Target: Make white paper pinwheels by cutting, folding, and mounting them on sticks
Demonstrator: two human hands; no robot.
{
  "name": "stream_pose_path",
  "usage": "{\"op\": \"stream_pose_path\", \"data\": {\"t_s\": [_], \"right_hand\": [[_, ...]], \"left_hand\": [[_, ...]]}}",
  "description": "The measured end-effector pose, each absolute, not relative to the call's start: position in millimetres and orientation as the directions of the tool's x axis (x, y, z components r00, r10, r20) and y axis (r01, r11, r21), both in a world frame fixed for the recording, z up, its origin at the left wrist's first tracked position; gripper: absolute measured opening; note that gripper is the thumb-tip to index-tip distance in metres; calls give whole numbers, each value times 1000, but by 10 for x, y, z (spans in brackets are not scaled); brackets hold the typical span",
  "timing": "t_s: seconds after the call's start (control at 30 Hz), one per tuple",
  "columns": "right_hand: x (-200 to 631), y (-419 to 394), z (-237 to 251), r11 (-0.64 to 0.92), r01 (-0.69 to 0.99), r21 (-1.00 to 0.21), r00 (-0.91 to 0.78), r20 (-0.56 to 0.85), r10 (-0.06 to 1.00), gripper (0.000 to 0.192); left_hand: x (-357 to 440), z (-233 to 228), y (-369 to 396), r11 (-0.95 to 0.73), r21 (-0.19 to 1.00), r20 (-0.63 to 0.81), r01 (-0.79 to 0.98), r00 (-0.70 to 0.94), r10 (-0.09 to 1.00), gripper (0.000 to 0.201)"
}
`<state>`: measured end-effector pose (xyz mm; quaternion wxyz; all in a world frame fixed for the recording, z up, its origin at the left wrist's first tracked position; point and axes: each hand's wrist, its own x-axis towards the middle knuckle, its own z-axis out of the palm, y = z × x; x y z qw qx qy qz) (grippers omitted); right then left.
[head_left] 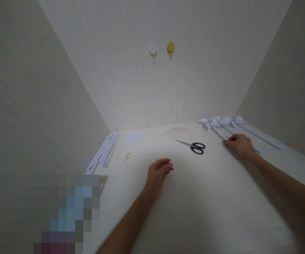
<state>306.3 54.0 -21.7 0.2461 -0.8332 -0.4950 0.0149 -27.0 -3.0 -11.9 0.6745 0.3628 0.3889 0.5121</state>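
Pinching white paper tube (219,133) in right hand (240,144), right of black-handled metal scissors (192,145). Half-curling left hand (158,173), unclosed, left of them.

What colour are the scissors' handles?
The scissors' handles are black, shown best in the head view.

No lettering, label, brand, number or sign can be read on anything in view
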Motion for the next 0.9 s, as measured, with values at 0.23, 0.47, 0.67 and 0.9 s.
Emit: {"op": "stream_pose_path", "data": {"t_s": [0.23, 0.47, 0.67, 0.9], "right_hand": [[3018, 563, -281, -356, 842, -406, 482, 268, 834, 21], [2994, 569, -223, -397, 824, -405, 507, 210, 836, 23], [2961, 565, -191, -400, 822, -406, 505, 191, 842, 22], [2836, 505, -125, -273, 839, -470, 463, 356, 812, 23]], "left_hand": [[-267, -116, -27, 218, 887, -162, -407, 167, 973, 22], [-259, -87, -50, 219, 890, -163, -401, 168, 972, 21], [-259, -86, -51, 224, 886, -165, -406, 175, 971, 20], [-257, -83, -60, 217, 888, -154, -405, 182, 971, 20]]}}
